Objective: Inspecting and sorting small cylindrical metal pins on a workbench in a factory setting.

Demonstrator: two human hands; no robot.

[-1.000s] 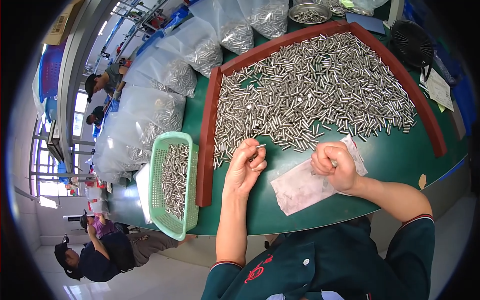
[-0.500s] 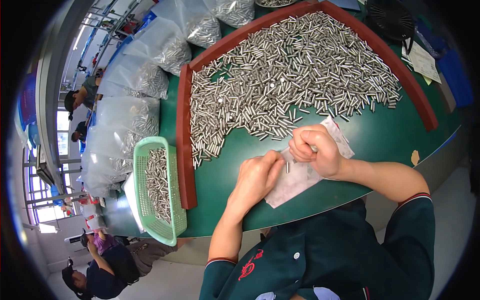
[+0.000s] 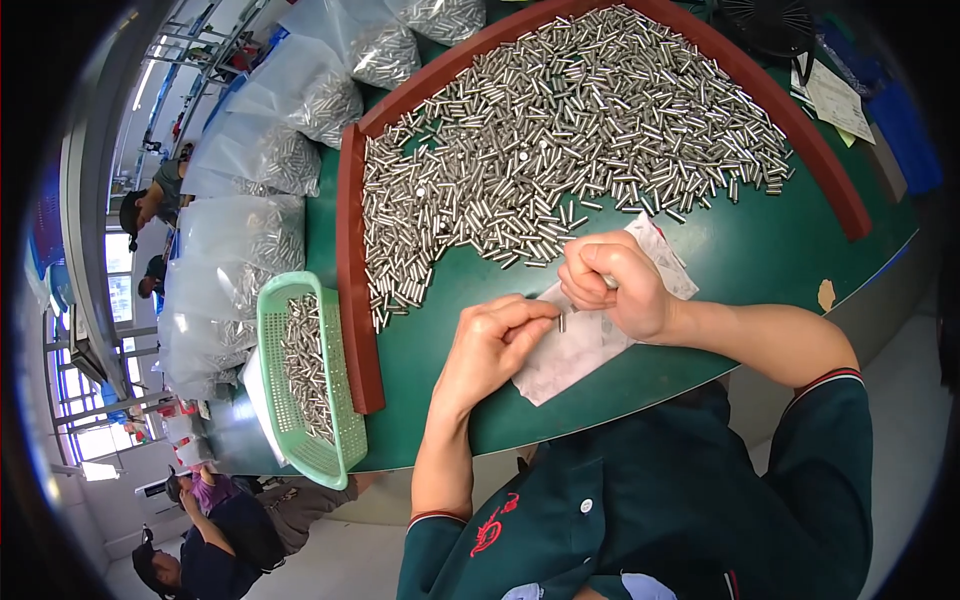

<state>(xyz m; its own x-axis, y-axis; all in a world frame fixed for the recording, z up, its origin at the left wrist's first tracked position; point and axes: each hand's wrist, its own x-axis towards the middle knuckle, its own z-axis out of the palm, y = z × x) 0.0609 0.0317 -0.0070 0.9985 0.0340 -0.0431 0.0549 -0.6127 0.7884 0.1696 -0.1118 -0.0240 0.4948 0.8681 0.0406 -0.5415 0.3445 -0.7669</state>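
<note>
My left hand pinches a small silver metal pin between thumb and fingertips, just above a white sheet of paper on the green table. My right hand is closed in a fist right beside it, holding several pins, with a bit of metal showing at the fingers. Behind both hands lies a large heap of short silver pins inside a red-brown raised border.
A green perforated basket with pins in it stands left of the border. Clear plastic bags of pins are stacked at the back left. Papers and a dark fan lie at the far right. Other people work at the left.
My hands have come together over the white paper; the left hand moved from the heap's edge toward the right fist. The view shifted, bringing the table closer.
</note>
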